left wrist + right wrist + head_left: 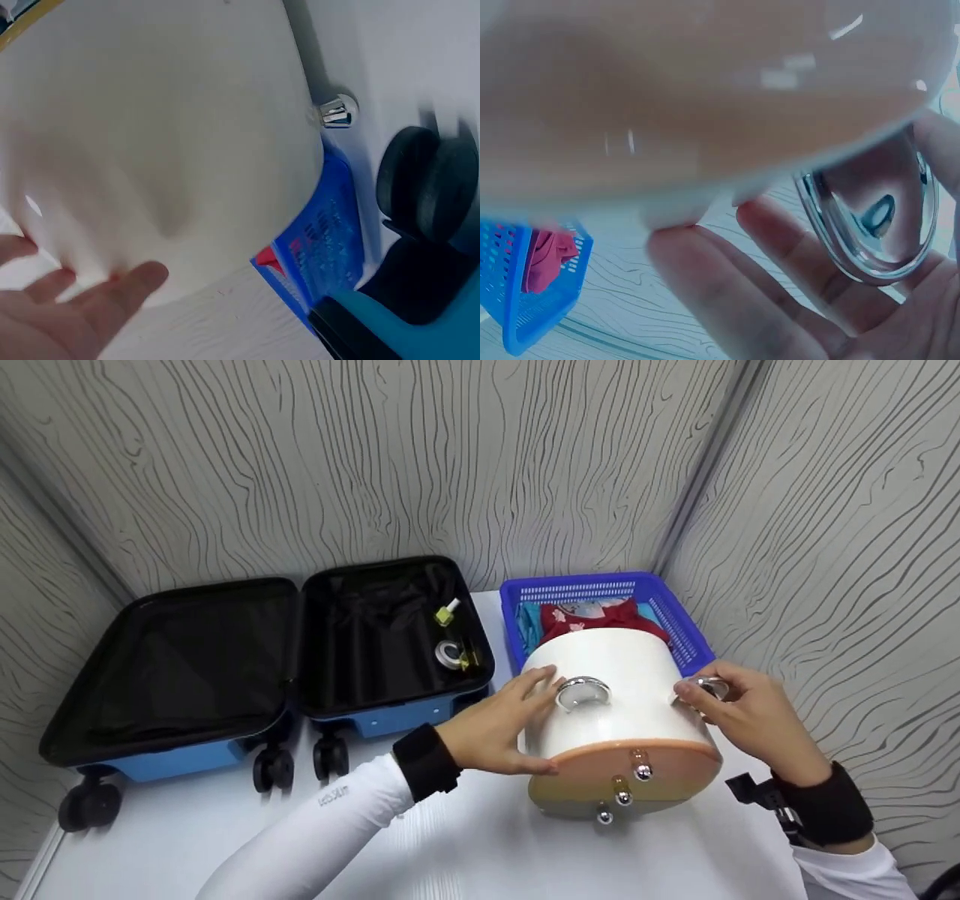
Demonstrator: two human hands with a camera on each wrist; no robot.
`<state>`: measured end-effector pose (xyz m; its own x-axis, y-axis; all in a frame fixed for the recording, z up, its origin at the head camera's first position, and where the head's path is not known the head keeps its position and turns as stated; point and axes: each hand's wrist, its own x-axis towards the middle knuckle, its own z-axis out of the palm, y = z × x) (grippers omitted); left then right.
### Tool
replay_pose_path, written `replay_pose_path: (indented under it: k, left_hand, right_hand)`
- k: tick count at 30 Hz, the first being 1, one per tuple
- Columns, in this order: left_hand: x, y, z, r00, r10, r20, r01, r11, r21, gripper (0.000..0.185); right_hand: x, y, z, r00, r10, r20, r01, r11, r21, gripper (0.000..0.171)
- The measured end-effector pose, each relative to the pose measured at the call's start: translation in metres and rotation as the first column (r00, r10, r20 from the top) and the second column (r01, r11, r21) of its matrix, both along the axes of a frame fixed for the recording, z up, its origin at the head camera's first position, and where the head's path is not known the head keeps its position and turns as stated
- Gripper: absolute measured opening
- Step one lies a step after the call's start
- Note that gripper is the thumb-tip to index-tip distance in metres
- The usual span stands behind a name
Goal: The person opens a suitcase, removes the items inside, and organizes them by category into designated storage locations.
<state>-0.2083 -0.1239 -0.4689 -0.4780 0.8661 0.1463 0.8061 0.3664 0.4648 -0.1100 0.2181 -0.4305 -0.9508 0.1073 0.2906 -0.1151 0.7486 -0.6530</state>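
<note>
From the head view, I saw a white pot (611, 697) lying on its side on the white table (465, 847), its orange base with 3 metal feet facing me, just in front of a blue basket (679, 619) holding red cloth (600, 616). My left hand (499, 731) lay flat, fingers straight, against the pot's left wall beside 1 metal ring handle (583, 692). My right hand (742, 712) pinched the other ring handle (709, 686). An open blue suitcase (262, 660) sat well apart on the left.

In the left wrist view, straight fingers (112, 292) rested on the white wall; a suitcase wheel (431, 184) showed behind.

In the right wrist view, curled fingers (795, 247) closed round the ring (870, 217).

I judged the step to be steadying and turning the pot; next it would need a firm 2-handed lift, held level.
</note>
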Motion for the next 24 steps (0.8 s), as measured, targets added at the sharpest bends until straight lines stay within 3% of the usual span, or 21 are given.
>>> replay_pose_path:
  k: [5, 9, 16, 24]
  left_hand:
    - [-0.023, -0.013, 0.000, 0.996, -0.054, 0.068, 0.052, 0.998, 0.042, 0.089]
    - [-0.034, -0.021, -0.006, 0.996, -0.080, 0.042, 0.076, 0.993, 0.094, 0.077]
    - [-0.037, -0.025, -0.013, 0.993, -0.114, 0.028, 0.110, 0.987, 0.120, 0.071]
    - [-0.036, -0.023, -0.016, 0.986, -0.157, 0.056, 0.146, 0.976, 0.164, 0.067]
  right_hand:
    - [-0.008, -0.011, -0.003, 0.997, -0.007, -0.079, 0.008, 1.000, 0.020, 0.012]
    - [-0.014, -0.019, -0.008, 0.988, 0.021, -0.155, -0.022, 1.000, -0.006, 0.006]
    - [-0.007, -0.024, -0.013, 0.968, 0.068, -0.240, -0.057, 0.997, 0.052, 0.032]
    - [0.016, -0.030, -0.009, 0.954, 0.101, -0.284, -0.056, 0.985, 0.162, 0.033]
